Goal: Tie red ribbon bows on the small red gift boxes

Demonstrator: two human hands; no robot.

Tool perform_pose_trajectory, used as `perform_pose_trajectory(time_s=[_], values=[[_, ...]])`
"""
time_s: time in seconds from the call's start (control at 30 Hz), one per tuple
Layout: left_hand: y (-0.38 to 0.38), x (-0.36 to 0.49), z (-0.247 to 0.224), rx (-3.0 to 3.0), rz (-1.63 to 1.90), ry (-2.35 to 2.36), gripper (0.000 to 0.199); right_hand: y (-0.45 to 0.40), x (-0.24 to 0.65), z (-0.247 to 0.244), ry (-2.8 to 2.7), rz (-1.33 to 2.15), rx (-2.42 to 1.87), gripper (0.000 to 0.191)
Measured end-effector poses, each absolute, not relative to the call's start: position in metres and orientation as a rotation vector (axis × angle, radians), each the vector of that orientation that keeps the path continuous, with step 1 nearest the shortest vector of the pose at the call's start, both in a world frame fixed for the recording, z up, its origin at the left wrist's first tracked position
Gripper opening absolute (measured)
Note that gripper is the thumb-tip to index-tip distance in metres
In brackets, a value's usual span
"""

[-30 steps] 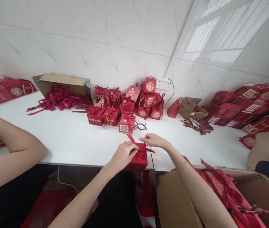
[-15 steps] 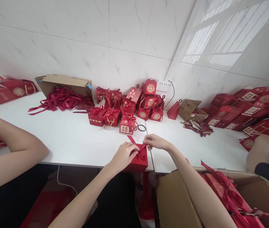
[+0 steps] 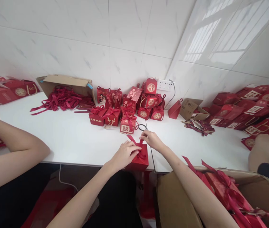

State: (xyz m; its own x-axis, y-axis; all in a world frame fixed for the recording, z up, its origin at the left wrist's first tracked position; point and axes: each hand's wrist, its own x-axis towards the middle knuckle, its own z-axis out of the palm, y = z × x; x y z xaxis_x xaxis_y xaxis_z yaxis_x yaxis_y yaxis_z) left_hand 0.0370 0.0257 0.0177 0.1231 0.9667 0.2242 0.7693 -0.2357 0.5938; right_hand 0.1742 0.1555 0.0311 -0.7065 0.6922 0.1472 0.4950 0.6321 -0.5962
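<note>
Pinching ribbon (image 3: 141,143), right fingers (image 3: 142,136) moved farther forward, left fingers (image 3: 133,148) still pinching red bow (image 3: 142,155).

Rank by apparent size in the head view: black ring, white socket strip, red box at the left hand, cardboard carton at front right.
1. Cardboard carton, partly cut off
2. Red box, partly covered
3. White socket strip
4. Black ring

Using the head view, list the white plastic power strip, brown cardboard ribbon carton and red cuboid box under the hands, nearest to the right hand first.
From the right hand:
1. Red cuboid box: just below it in the picture.
2. White plastic power strip: beyond it, slightly right.
3. Brown cardboard ribbon carton: beyond it, far left.
</note>
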Motion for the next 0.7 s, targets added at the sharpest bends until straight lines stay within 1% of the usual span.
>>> perform_pose_trajectory(time_s=[0.17, 0.3, 0.37, 0.47, 0.53, 0.6, 0.7], values=[[0.024, 0.037, 0.019, 2.113, 0.834, 1.695, 0.028, 0.160, 0.172, 0.025, -2.475, 0.747, -0.996, 0.012], [0.024, 0.037, 0.018, 2.117, 0.824, 1.720, 0.030, 0.163, 0.177, 0.028, -2.441, 0.732, -1.021, 0.010], [0.024, 0.038, 0.018, 2.117, 0.821, 1.732, 0.031, 0.161, 0.182, 0.035, -2.425, 0.736, -1.048, 0.019], [0.025, 0.038, 0.017, 2.110, 0.828, 1.763, 0.032, 0.155, 0.189, 0.050, -2.640, 0.991, -1.020, 0.034], [0.025, 0.038, 0.016, 2.088, 0.859, 1.781, 0.032, 0.149, 0.191, 0.061, -2.849, 1.127, -0.993, 0.038], [0.024, 0.038, 0.014, 2.047, 0.903, 1.785, 0.033, 0.143, 0.191, 0.070, -2.990, 1.104, -1.008, 0.038], [0.024, 0.037, 0.012, 1.979, 0.955, 1.771, 0.033, 0.136, 0.190, 0.079, -3.105, 1.053, -0.992, 0.033]])
